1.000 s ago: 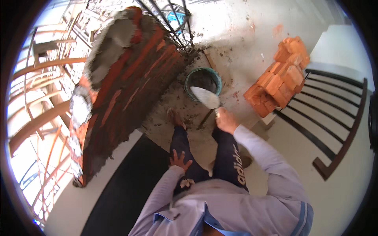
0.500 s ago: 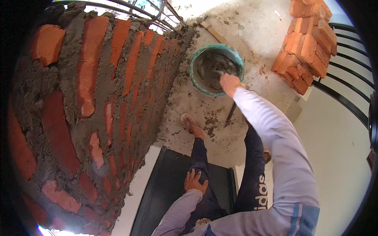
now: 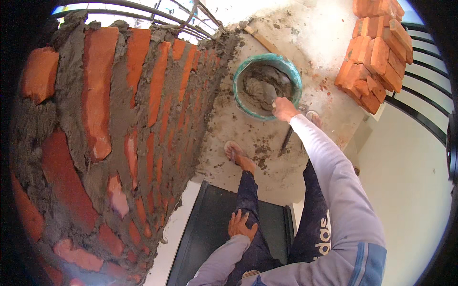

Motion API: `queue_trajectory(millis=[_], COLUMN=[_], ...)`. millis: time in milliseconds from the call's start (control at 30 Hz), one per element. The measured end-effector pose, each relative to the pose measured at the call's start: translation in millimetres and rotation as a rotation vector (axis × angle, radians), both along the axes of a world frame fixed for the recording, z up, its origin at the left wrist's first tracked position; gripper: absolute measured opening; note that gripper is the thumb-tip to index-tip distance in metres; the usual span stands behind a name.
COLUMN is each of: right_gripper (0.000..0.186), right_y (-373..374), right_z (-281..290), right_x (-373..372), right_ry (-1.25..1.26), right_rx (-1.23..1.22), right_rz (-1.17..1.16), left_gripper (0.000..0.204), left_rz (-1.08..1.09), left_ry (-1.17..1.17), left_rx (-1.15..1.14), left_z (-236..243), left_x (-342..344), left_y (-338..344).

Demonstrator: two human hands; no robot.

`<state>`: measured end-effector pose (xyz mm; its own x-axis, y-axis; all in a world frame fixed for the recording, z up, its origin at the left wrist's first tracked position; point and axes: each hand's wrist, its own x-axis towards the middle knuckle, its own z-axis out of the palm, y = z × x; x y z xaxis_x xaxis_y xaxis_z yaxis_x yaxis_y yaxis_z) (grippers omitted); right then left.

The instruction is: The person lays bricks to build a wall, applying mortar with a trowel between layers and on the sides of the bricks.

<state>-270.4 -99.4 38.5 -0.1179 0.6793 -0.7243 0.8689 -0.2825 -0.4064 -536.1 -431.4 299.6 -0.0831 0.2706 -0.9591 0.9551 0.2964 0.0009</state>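
Note:
A green bucket (image 3: 243, 66) of wet grey mortar stands on the dusty floor. My right hand (image 3: 285, 108) grips a trowel (image 3: 267, 91) by its handle, with the blade down in the bucket on the mortar. My left hand (image 3: 241, 225) lies on my left thigh near the knee, fingers spread and holding nothing. Left of the bucket rises a brick wall (image 3: 98, 93) with rough grey mortar between and over its bricks. My sandaled feet are on the floor below the bucket.
A stack of orange bricks (image 3: 377, 57) stands at upper right beside a black railing (image 3: 424, 95). Bent rebar (image 3: 181, 24) runs above the wall top. A wooden stick (image 3: 260, 38) and a dark bar (image 3: 287, 139) lie by the bucket. A dark panel (image 3: 198, 243) is below.
My right hand has taken the trowel down into the bucket and shifted slightly right since. The view has swung, so the brick wall's face fills more of the left side.

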Motion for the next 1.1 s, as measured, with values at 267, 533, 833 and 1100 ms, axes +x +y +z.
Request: queue_trajectory(millis=[267, 533, 833, 1100], right_gripper=[0.027, 0.029, 0.017, 0.025], right_y=[-19, -12, 43, 152], right_z=[-18, 62, 423, 730], right_x=[42, 92, 133, -9], right_ry=[0.577, 0.693, 0.517, 0.482], right_rx=[-0.431, -0.493, -0.494, 0.158], right_rz=[-0.468, -0.367, -0.009, 0.888], left_gripper=[0.068, 0.069, 0.068, 0.057], left_rz=[0.021, 0.158, 0.459, 0.922], left_ry=[0.008, 0.025, 0.114, -0.051], left_rx=[-0.026, 0.007, 0.278, 0.312], left_z=[6, 8, 53, -21], left_x=[15, 36, 70, 63], left_y=[14, 25, -6, -87])
